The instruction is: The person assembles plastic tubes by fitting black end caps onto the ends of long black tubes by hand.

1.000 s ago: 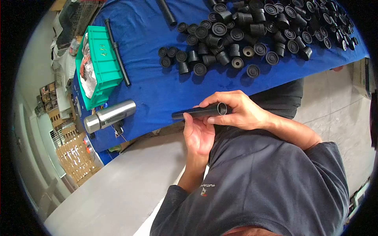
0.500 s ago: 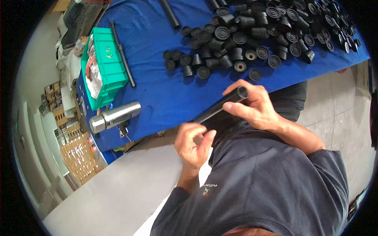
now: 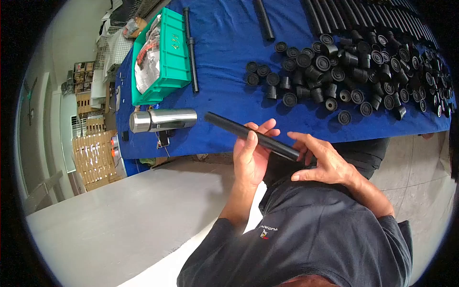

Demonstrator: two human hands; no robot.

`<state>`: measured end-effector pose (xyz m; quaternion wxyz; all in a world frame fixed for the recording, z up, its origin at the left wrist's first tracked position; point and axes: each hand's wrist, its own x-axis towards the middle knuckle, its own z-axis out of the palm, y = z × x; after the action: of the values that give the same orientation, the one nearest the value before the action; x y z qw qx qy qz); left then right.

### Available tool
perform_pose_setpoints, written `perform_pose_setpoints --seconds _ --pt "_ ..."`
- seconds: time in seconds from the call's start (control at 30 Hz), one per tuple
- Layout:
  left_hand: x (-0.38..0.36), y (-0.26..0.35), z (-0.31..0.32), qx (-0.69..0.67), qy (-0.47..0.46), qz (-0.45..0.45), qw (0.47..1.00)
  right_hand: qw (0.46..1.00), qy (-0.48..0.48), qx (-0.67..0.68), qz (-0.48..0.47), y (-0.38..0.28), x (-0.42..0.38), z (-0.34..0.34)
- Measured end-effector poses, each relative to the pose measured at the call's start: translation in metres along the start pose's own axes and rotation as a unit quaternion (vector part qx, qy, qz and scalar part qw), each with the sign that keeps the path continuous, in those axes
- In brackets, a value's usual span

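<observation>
A black tube [image 3: 232, 125] slants down to the right over the table's front edge and my lap. My left hand [image 3: 252, 160] is closed round its middle, with the thumb across the top. My right hand [image 3: 327, 162] is beside the tube's lower right end, fingers curved and thumb held apart, its fingertips right at that end. Beyond my hands, many loose black caps [image 3: 313, 72] lie heaped on the blue cloth [image 3: 220, 71].
A steel flask [image 3: 172, 119] lies on its side at the front left. Behind it stands a green crate [image 3: 176, 50] with wrapped contents, and a thin black rod [image 3: 192, 62] beside it. One black tube [image 3: 264, 21] lies farther back; rows of tubes [image 3: 363, 14] fill the far right.
The view has shifted, bringing the tube rows into sight. My left hand has taken hold of the tube's middle, my right hand has let go, and the tube's right end has swung down.
</observation>
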<state>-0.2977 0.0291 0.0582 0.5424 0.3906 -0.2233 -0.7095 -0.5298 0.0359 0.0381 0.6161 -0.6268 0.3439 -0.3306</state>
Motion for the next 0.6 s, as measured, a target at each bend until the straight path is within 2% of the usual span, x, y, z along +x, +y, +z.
perform_pose_setpoints --seconds 0.03,0.13,0.23,0.4,0.5,0.53,0.6 --pt "0.001 -0.005 -0.005 -0.037 0.014 -0.017 0.999 0.999 -0.011 0.029 0.009 -0.003 0.0 0.002" --pt "0.0 -0.029 -0.021 -0.131 0.039 -0.074 0.988 0.996 0.065 0.017 -0.054 0.003 0.001 0.009" --pt "-0.004 -0.046 -0.026 -0.22 0.044 -0.112 0.968 0.995 0.079 -0.034 -0.057 -0.002 0.002 0.002" --pt "-0.01 -0.042 -0.027 -0.233 0.026 -0.121 0.965 0.996 0.085 0.008 -0.019 -0.016 0.002 -0.002" --pt "-0.015 -0.041 -0.028 -0.267 0.024 -0.133 0.954 0.99 0.095 0.018 -0.107 -0.009 0.009 0.003" --pt "-0.017 -0.043 -0.03 -0.268 0.009 -0.131 0.954 0.995 0.064 0.015 -0.076 -0.013 0.008 -0.001" --pt "-0.021 -0.046 -0.033 -0.276 -0.024 -0.127 0.952 0.989 0.09 -0.015 -0.12 -0.007 0.012 0.001"
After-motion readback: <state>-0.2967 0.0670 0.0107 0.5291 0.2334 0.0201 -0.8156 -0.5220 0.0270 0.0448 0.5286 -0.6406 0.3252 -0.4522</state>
